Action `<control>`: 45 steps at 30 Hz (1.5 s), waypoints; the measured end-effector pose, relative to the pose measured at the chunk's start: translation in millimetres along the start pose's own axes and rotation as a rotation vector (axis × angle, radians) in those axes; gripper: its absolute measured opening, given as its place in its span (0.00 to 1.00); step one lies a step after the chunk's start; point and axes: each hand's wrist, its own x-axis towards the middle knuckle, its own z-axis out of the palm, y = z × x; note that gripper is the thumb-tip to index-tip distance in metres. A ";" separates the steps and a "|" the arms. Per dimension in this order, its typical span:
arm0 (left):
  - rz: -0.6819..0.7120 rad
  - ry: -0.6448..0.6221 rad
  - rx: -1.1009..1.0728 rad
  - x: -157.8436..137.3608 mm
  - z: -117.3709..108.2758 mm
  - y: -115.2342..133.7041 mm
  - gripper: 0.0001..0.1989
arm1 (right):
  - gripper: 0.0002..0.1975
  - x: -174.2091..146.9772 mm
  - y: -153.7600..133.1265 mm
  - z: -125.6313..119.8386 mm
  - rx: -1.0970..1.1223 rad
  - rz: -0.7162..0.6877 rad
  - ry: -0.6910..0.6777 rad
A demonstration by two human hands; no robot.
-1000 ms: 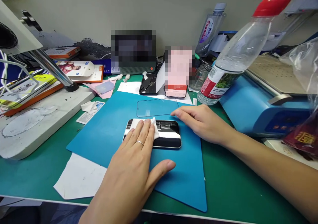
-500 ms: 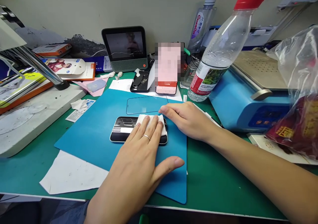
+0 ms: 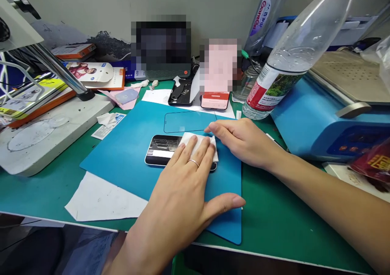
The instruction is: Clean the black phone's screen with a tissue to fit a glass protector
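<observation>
A dark phone (image 3: pixel 157 160) lies flat on the blue mat (image 3: pixel 122 153), its screen showing reflections. My left hand (image 3: pixel 185 189), wearing a ring, is open, with its fingers laid flat on a folded white wipe (image 3: pixel 192 137) over the right part of the phone. The thumb sticks out to the right. My right hand (image 3: pixel 239 135) is closed, its thumb and fingers pressed together by the phone's far right corner; what they hold, if anything, is hidden. A clear screen protector with a black border (image 3: pixel 187 122) lies just behind the phone.
At the back stand a smart display (image 3: pixel 164 72), a phone with a pink screen (image 3: pixel 215 101) and a black phone (image 3: pixel 179 98). A large water bottle (image 3: pixel 276 84) and a blue machine (image 3: pixel 301 124) are at the right. A white lamp base (image 3: pixel 57 141) fills the left.
The whole view has shifted, so things appear further right and higher. The left hand and wipe have slid slightly right over the phone. My right hand keeps about the same pose.
</observation>
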 end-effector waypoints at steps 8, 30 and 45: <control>0.030 -0.013 -0.099 -4.0 -4.0 -4.1 0.46 | 0.37 -0.8 2.4 -2.9 0.056 0.027 -0.036; -0.046 -0.013 -0.052 -40.7 -17.5 -57.9 0.40 | 0.35 -0.7 9.0 -5.2 0.049 0.062 -0.075; -0.044 0.055 0.005 -38.6 -20.1 -58.8 0.42 | 0.34 2.4 4.8 -5.3 0.029 0.055 -0.070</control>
